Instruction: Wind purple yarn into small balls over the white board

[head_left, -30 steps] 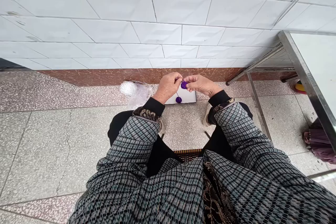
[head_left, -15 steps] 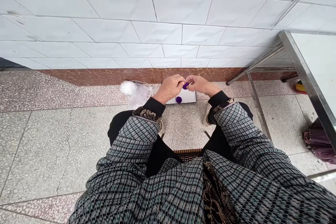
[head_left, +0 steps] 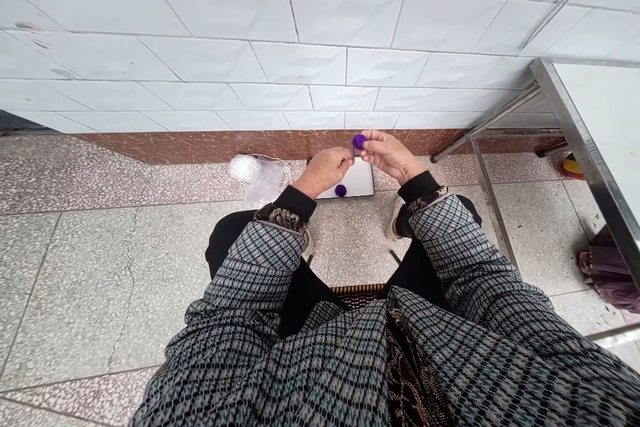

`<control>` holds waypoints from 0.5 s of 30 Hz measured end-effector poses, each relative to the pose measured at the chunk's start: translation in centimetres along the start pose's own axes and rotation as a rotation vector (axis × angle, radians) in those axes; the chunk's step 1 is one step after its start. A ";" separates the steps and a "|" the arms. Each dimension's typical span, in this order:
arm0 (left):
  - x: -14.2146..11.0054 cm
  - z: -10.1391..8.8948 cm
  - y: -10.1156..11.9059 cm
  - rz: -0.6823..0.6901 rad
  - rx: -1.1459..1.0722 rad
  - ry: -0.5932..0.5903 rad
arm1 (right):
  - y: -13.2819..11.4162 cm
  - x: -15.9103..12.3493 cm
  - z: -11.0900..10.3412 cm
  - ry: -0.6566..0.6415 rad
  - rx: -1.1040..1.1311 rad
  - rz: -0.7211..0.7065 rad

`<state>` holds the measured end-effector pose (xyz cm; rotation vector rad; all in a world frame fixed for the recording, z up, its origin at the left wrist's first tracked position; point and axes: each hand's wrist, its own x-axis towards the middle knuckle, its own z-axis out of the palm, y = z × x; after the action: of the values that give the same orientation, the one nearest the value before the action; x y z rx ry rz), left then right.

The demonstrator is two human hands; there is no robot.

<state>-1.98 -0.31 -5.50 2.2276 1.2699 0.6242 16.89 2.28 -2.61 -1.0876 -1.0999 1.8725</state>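
A small round purple piece (head_left: 359,141), yarn-like in look, is pinched between the thumb and fingers of my right hand (head_left: 393,155). From it a short purple strand runs down to my left hand (head_left: 325,169), whose thumb and finger are closed on its end. Below the hands lies a shallow white tray (head_left: 359,180) with a dark rim, partly covered by my left hand. On the tray, near its front edge, rests a second round purple piece (head_left: 341,191).
Left of the tray, a ball of white yarn (head_left: 245,168) sits on the floor with a clear plastic bag (head_left: 265,181) and loose strands. A white tiled wall (head_left: 300,67) rises ahead. At right stands a metal-framed table (head_left: 590,140); purple cloth (head_left: 607,270) hangs beneath it.
My right hand has risen and turned, lifting the purple piece up and slightly right. A strand now shows between the hands. My left hand has barely moved.
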 end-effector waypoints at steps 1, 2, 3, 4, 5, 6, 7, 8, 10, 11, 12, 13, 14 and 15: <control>-0.1 0.1 0.2 0.033 -0.006 -0.040 | 0.1 0.2 0.0 0.045 -0.012 -0.014; -0.1 0.1 0.4 0.064 -0.010 -0.071 | 0.3 0.3 -0.1 0.088 -0.050 -0.025; -0.2 0.0 0.6 0.089 -0.012 -0.086 | 0.5 0.5 -0.1 0.126 -0.113 -0.035; -0.2 0.0 0.8 0.102 -0.009 -0.084 | 0.7 0.5 0.0 0.158 -0.197 -0.045; -0.3 -0.1 0.8 0.102 -0.002 -0.067 | 0.9 0.6 0.0 0.178 -0.292 -0.051; -0.3 -0.3 0.8 0.092 0.009 -0.039 | 1.0 0.6 0.1 0.177 -0.387 -0.045; -0.4 -0.4 0.8 0.075 0.021 -0.007 | 1.1 0.5 0.1 0.153 -0.466 -0.030; -0.4 -0.5 0.7 0.055 0.032 0.021 | 1.1 0.4 0.2 0.108 -0.522 -0.006; -0.3 -0.7 0.3 0.017 0.043 0.063 | 1.0 0.0 0.3 -0.024 -0.551 0.051; -0.3 -0.8 0.1 0.000 0.042 0.079 | 0.9 -0.2 0.4 -0.084 -0.531 0.069; -0.2 -0.8 -0.1 -0.018 0.038 0.095 | 0.7 -0.4 0.5 -0.129 -0.496 0.078; -0.1 -0.7 -0.4 -0.037 0.030 0.110 | 0.5 -0.5 0.5 -0.157 -0.451 0.081; 0.0 -0.7 -0.5 -0.056 0.021 0.123 | 0.3 -0.6 0.5 -0.173 -0.402 0.083; 0.0 -0.6 -0.7 -0.074 0.014 0.131 | 0.2 -0.7 0.5 -0.180 -0.350 0.083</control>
<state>-2.76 0.13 -5.46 2.1698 1.4182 0.7453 16.69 1.42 -2.44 -1.1866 -1.5509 1.9167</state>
